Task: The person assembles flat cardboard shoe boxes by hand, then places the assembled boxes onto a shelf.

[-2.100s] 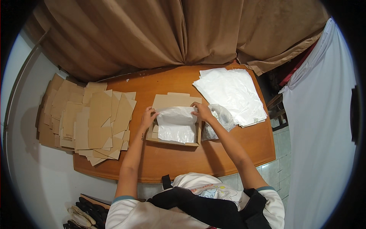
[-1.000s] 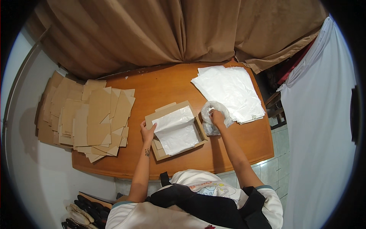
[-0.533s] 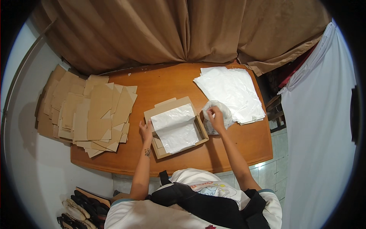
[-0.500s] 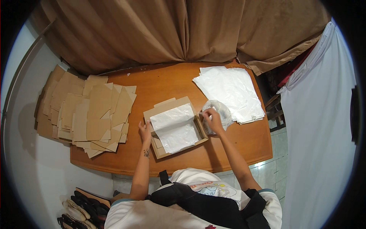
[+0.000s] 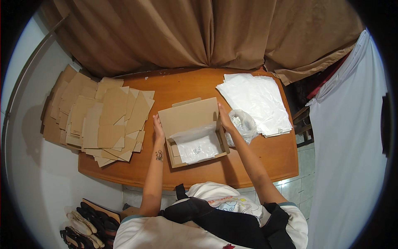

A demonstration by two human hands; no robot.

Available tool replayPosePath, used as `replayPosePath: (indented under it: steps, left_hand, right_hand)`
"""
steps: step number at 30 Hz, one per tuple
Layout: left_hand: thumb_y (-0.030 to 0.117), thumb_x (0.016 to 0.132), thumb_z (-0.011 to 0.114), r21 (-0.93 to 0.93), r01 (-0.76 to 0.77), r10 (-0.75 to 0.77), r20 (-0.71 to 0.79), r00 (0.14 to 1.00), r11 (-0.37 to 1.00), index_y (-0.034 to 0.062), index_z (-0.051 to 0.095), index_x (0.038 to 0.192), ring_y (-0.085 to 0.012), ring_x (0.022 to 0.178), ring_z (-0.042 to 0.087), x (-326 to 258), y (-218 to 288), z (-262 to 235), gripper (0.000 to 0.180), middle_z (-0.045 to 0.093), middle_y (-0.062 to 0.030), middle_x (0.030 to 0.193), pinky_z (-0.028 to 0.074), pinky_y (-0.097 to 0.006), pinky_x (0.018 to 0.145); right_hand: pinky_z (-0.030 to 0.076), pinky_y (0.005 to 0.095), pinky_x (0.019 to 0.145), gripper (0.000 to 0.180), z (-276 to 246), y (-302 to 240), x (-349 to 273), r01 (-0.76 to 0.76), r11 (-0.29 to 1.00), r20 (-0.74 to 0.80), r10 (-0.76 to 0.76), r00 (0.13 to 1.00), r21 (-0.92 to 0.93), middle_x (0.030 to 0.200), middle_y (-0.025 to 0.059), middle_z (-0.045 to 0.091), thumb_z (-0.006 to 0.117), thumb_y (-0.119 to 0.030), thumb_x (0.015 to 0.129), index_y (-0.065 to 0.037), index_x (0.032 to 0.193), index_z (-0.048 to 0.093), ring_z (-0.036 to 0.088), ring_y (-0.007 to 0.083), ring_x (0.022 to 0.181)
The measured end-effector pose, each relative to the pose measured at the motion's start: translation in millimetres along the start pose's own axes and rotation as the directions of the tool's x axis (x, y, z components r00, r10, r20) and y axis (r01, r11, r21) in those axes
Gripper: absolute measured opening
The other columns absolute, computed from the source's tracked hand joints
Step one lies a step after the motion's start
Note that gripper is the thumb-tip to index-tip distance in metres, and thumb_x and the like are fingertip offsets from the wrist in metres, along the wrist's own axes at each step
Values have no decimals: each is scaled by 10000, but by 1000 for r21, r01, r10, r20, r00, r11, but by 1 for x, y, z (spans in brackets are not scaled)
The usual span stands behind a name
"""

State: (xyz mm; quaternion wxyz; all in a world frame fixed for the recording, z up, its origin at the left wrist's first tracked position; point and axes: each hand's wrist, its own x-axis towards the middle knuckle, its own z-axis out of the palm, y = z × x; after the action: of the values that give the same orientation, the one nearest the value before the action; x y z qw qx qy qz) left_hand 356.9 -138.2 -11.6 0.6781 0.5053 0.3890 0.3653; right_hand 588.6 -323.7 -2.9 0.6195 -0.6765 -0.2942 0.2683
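Note:
A brown cardboard box [image 5: 188, 112] stands on the table in front of me, its lid tilted up at the back. A thin white sheet [image 5: 190, 155] lines its inside, with a few small whitish pieces [image 5: 198, 150] on it, too small to name. My left hand [image 5: 158, 128] holds the lid's left edge, fingers pointing away from me. On the opposite edge my right hand [image 5: 225, 118] grips the lid, its fingers partly hidden. Just right of that hand sits a clear plastic bag [image 5: 245, 128] with small white pieces in it.
Flat cardboard pieces [image 5: 112, 112] are heaped on the left of the wooden table [image 5: 124, 169]. A stack of white sheets [image 5: 259, 99] lies at the back right. A brown curtain [image 5: 166, 33] hangs behind, a white cloth [image 5: 344, 124] at right. Shoes [image 5: 89, 224] stand lower left.
My right hand has left the plastic bag and moved onto the lid's right edge. The lid has come up, and the sheet's back part has slid down; small pieces now show on it.

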Motion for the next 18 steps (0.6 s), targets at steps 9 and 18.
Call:
replayPosePath:
  steps: [9,18]
  left_hand:
    - [509,984,195,226,-335,292,204,934,915,56,458,1274,-268,1280,375,-82,31,-8,599,457,-162,1347,224,-375,1095]
    - [485,845,593,281,-389,324,251,912,877,61,383,1344,-330,1392,188,-144,-13,-26,688,251,-172,1491,174,-445,1116]
  right_hand:
    - [289,361,1044,425,-16,-44,-72,264,963,105,-258,960,-50,1251,152,496,469,-314,934,-18,1238,439,432,253,1213]
    - [269,434,1074,638,-6,-10,-134,376,891,-8,-390,921,-253,1289,174,469,798,-204,692,-50,1191,431,296,366,1349]
